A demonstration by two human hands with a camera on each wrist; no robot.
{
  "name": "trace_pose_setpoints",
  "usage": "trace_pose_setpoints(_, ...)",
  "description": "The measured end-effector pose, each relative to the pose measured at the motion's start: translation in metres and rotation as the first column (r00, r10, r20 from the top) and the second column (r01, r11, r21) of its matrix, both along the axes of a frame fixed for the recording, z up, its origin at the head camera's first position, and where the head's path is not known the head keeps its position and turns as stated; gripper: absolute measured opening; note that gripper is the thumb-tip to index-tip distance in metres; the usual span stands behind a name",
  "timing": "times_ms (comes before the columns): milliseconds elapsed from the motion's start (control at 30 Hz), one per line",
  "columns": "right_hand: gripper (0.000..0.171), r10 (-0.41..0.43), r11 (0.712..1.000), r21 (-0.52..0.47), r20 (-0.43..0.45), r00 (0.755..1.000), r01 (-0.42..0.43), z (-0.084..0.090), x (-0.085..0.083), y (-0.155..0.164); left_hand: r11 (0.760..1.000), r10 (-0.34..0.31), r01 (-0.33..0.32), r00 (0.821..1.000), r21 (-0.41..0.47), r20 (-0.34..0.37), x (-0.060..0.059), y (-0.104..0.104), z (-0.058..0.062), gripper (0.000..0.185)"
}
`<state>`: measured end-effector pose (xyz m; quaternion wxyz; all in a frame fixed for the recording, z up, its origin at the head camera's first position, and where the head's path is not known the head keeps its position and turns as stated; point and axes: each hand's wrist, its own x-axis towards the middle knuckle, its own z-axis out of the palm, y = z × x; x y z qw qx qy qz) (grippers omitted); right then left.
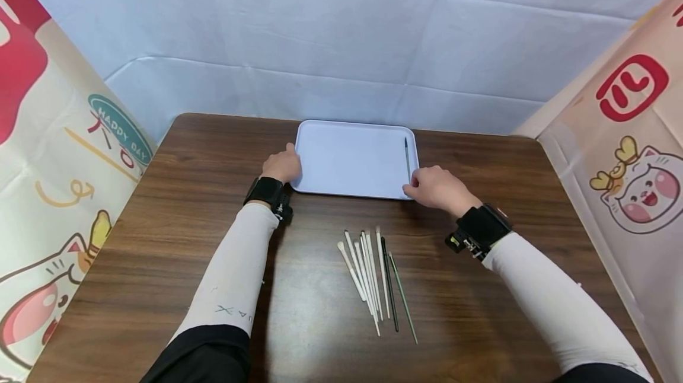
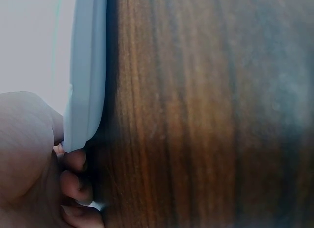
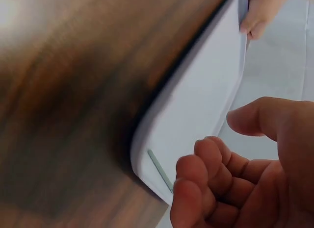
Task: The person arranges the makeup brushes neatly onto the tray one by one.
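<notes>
Head: right hand (image 1: 440, 188) hides tray's (image 1: 347, 158) near right corner; contact with thin stick (image 1: 407, 155) unclear. Stick bundle (image 1: 373, 276) overlaps, some lengths covered, tips too small to tell. Cuff lettering (image 1: 235, 313) unreadable; black sleeves (image 1: 208, 353) cut at bottom. Left wrist: left hand (image 2: 24, 149) cropped left and bottom, tray runs off top, desk (image 2: 196, 90) blurred. Right wrist: stick's far end behind fingers (image 3: 189, 169); hand cropped right.

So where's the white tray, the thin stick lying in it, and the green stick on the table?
White tray (image 1: 347, 159): head view, on its flat inside.
Thin stick (image 3: 160, 169): right wrist view, on the visible stretch of its shaft.
Green stick (image 1: 402, 298): head view, halfway along it.
</notes>
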<state>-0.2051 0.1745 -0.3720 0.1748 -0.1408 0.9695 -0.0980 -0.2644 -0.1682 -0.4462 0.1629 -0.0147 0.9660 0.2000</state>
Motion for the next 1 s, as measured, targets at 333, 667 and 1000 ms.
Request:
trace_pose_setpoints(333, 0.026, 0.038, 0.999, -0.004, 0.027, 0.999, -0.038, -0.011, 0.024, 0.000, 1.000, 0.007, -0.007, 1.000, 0.006, -0.009, 0.001, 0.001, 0.001, 0.044)
trace_pose_setpoints(667, 0.026, 0.058, 0.998, 0.001, 0.047, 0.997, -0.058, -0.014, 0.044, 0.000, 1.000, 0.009, -0.009, 1.000, 0.005, -0.014, 0.004, 0.002, 0.002, 0.041)
trace_pose_setpoints(1000, 0.027, 0.068, 0.998, 0.004, 0.064, 0.996, -0.069, -0.016, 0.063, -0.001, 1.000, 0.006, -0.006, 1.000, 0.010, -0.005, 0.001, 0.001, 0.001, 0.040)
